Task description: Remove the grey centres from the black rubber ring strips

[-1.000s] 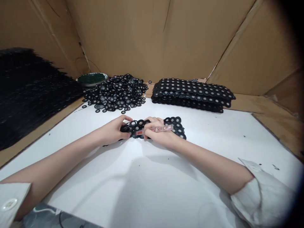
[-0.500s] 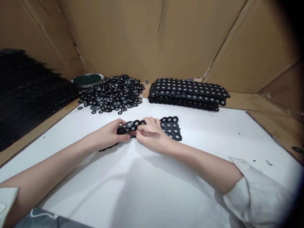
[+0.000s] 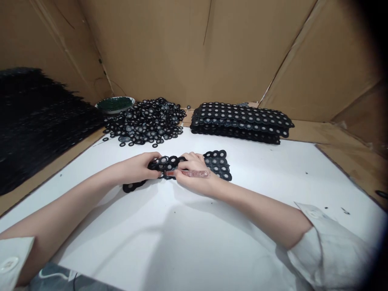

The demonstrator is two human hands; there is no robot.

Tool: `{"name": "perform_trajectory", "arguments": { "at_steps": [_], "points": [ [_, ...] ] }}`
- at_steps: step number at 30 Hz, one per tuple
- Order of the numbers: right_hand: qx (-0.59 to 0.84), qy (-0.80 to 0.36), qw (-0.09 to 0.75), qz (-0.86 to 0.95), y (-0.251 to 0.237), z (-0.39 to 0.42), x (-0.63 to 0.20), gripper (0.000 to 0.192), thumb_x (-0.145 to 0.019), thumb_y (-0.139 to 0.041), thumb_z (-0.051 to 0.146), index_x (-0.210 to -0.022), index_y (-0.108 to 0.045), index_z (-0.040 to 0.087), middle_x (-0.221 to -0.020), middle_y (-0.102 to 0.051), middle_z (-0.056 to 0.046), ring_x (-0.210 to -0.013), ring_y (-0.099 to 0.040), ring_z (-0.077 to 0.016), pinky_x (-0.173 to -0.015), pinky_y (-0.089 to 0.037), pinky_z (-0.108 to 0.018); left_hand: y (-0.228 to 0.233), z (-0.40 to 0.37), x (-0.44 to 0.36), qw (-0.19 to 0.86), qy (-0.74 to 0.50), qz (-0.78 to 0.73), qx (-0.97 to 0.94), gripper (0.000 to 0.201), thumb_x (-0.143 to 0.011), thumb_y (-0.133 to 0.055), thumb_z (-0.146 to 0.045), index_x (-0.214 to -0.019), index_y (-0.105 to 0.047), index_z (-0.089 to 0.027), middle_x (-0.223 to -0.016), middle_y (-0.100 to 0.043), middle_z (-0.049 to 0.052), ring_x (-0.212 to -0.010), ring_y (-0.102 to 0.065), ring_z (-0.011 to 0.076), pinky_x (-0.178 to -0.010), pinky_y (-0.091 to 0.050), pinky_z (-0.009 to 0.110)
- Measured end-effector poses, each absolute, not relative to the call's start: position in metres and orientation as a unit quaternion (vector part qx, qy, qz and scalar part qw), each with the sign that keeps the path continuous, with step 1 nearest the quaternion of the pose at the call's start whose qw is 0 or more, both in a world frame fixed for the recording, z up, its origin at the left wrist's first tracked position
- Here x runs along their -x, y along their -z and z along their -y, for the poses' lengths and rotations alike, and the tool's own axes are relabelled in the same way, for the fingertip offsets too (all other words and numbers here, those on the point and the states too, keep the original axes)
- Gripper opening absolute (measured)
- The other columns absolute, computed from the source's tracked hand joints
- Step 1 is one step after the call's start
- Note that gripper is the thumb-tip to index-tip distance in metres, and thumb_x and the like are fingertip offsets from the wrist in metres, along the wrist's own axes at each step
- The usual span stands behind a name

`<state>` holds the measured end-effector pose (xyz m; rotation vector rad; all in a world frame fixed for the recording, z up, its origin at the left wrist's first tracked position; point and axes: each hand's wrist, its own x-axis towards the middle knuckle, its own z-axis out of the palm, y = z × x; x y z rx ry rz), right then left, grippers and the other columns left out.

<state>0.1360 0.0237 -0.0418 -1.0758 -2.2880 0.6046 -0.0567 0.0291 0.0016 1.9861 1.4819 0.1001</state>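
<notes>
A strip of joined black ring-shaped discs with pale centres (image 3: 217, 163) lies across the white table, its middle bent up between my hands. My left hand (image 3: 141, 166) grips the raised fold at its left part, thumb in front and fingers behind. In my right hand (image 3: 194, 173) is a slim reddish-brown tool with a see-through handle (image 3: 196, 173), pinched near its left end. The tool points left at the discs, close to my left thumb. Its tip is too small to make out. My right fingers also rest against the strip.
A heap of loose black discs (image 3: 148, 123) lies at the back left, beside a bowl of dark green bits (image 3: 115, 104). Stacked disc sheets (image 3: 242, 121) stand at the back right. A large black pile (image 3: 39, 125) is at far left. Cardboard walls (image 3: 169, 52) enclose the table (image 3: 257, 173).
My left hand has shifted slightly left along the strip, and more of its lower left end shows. The tool tip now sits a little off the thumb. The camera view has tilted slightly.
</notes>
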Motion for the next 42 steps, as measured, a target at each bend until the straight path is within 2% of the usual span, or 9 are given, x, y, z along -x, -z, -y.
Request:
{"name": "perform_trajectory", "arguments": {
  "at_steps": [7, 10, 15, 18, 22, 28, 35, 39, 42],
  "points": [
    [0.373, -0.292, 0.290, 0.832, 0.033, -0.030, -0.140, 0.027, -0.077, -0.040, 0.017, -0.051, -0.043, 0.017, -0.068, -0.046, 0.000, -0.079, -0.045, -0.0137, -0.081, -0.031, -0.031, 0.005, -0.027, 0.052, 0.261, -0.084, -0.583, -0.765, 0.025, -0.072, -0.046, -0.043, -0.069, -0.052, -0.019, -0.061, -0.054, -0.002, -0.053, -0.046, 0.0128, -0.047, -0.032, 0.023],
    [0.349, -0.320, 0.316, 0.822, 0.034, -0.034, -0.144, 0.028, -0.077, -0.040, 0.016, -0.050, -0.043, 0.017, -0.073, -0.048, -0.001, -0.074, -0.047, -0.0124, -0.073, -0.034, -0.028, 0.004, -0.025, 0.049, 0.257, -0.091, -0.593, -0.757, 0.031, -0.072, -0.045, -0.049, -0.068, -0.052, -0.019, -0.059, -0.054, -0.002, -0.052, -0.046, 0.0132, -0.047, -0.031, 0.023],
    [0.318, -0.366, 0.360, 0.797, 0.039, -0.041, -0.148, 0.029, -0.078, -0.038, 0.017, -0.050, -0.042, 0.017, -0.075, -0.050, -0.001, -0.070, -0.048, -0.0115, -0.066, -0.036, -0.025, 0.001, -0.025, 0.050, 0.283, -0.082, -0.588, -0.753, 0.022, -0.071, -0.048, -0.041, -0.067, -0.051, -0.019, -0.061, -0.055, -0.002, -0.054, -0.048, 0.0134, -0.048, -0.034, 0.022],
    [0.323, -0.377, 0.365, 0.788, 0.038, -0.042, -0.149, 0.029, -0.077, -0.038, 0.017, -0.048, -0.040, 0.017, -0.071, -0.050, 0.000, -0.072, -0.049, -0.0123, -0.066, -0.036, -0.026, 0.001, -0.027, 0.054, 0.314, -0.065, -0.582, -0.747, 0.018, -0.070, -0.048, -0.037, -0.069, -0.051, -0.019, -0.062, -0.055, -0.002, -0.053, -0.047, 0.0128, -0.047, -0.035, 0.022],
    [0.334, -0.400, 0.364, 0.772, 0.035, -0.042, -0.151, 0.028, -0.076, -0.037, 0.016, -0.048, -0.041, 0.017, -0.085, -0.057, -0.001, -0.075, -0.051, -0.0128, -0.068, -0.037, -0.027, 0.000, -0.028, 0.059, 0.337, -0.061, -0.566, -0.750, 0.020, -0.070, -0.048, -0.037, -0.078, -0.054, -0.020, -0.069, -0.058, -0.001, -0.059, -0.050, 0.0145, -0.049, -0.036, 0.023],
    [0.360, -0.400, 0.390, 0.748, 0.036, -0.045, -0.154, 0.028, -0.075, -0.040, 0.017, -0.047, -0.046, 0.016, -0.098, -0.057, -0.002, -0.091, -0.054, -0.0149, -0.081, -0.038, -0.028, 0.004, -0.031, 0.056, 0.273, -0.158, -0.561, -0.766, 0.019, -0.068, -0.051, -0.034, -0.082, -0.053, -0.021, -0.071, -0.054, -0.003, -0.066, -0.050, 0.0145, -0.059, -0.037, 0.023],
    [0.367, -0.450, 0.393, 0.713, 0.037, -0.045, -0.151, 0.027, -0.073, -0.040, 0.017, -0.046, -0.045, 0.015, -0.100, -0.054, -0.002, -0.084, -0.058, -0.0138, -0.082, -0.040, -0.029, 0.009, -0.034, 0.053, 0.367, -0.241, -0.609, -0.661, 0.022, -0.059, -0.062, -0.035, -0.074, -0.059, -0.020, -0.066, -0.058, -0.001, -0.063, -0.053, 0.0155, -0.055, -0.039, 0.025],
    [0.378, -0.424, 0.399, 0.720, 0.039, -0.049, -0.152, 0.028, -0.072, -0.040, 0.017, -0.045, -0.043, 0.016, -0.094, -0.057, -0.003, -0.087, -0.057, -0.0162, -0.082, -0.039, -0.031, -0.001, -0.029, 0.052, 0.460, -0.216, -0.583, -0.634, 0.025, -0.061, -0.061, -0.037, -0.077, -0.059, -0.018, -0.074, -0.062, 0.001, -0.066, -0.055, 0.0161, -0.055, -0.042, 0.025],
    [0.378, -0.419, 0.391, 0.727, 0.039, -0.051, -0.154, 0.028, -0.072, -0.040, 0.017, -0.044, -0.044, 0.016, -0.095, -0.059, -0.003, -0.091, -0.055, -0.0174, -0.083, -0.038, -0.031, -0.006, -0.027, 0.052, 0.461, -0.179, -0.575, -0.652, 0.026, -0.064, -0.059, -0.040, -0.079, -0.058, -0.018, -0.075, -0.061, 0.001, -0.067, -0.055, 0.0164, -0.055, -0.042, 0.025]
  ]
}}
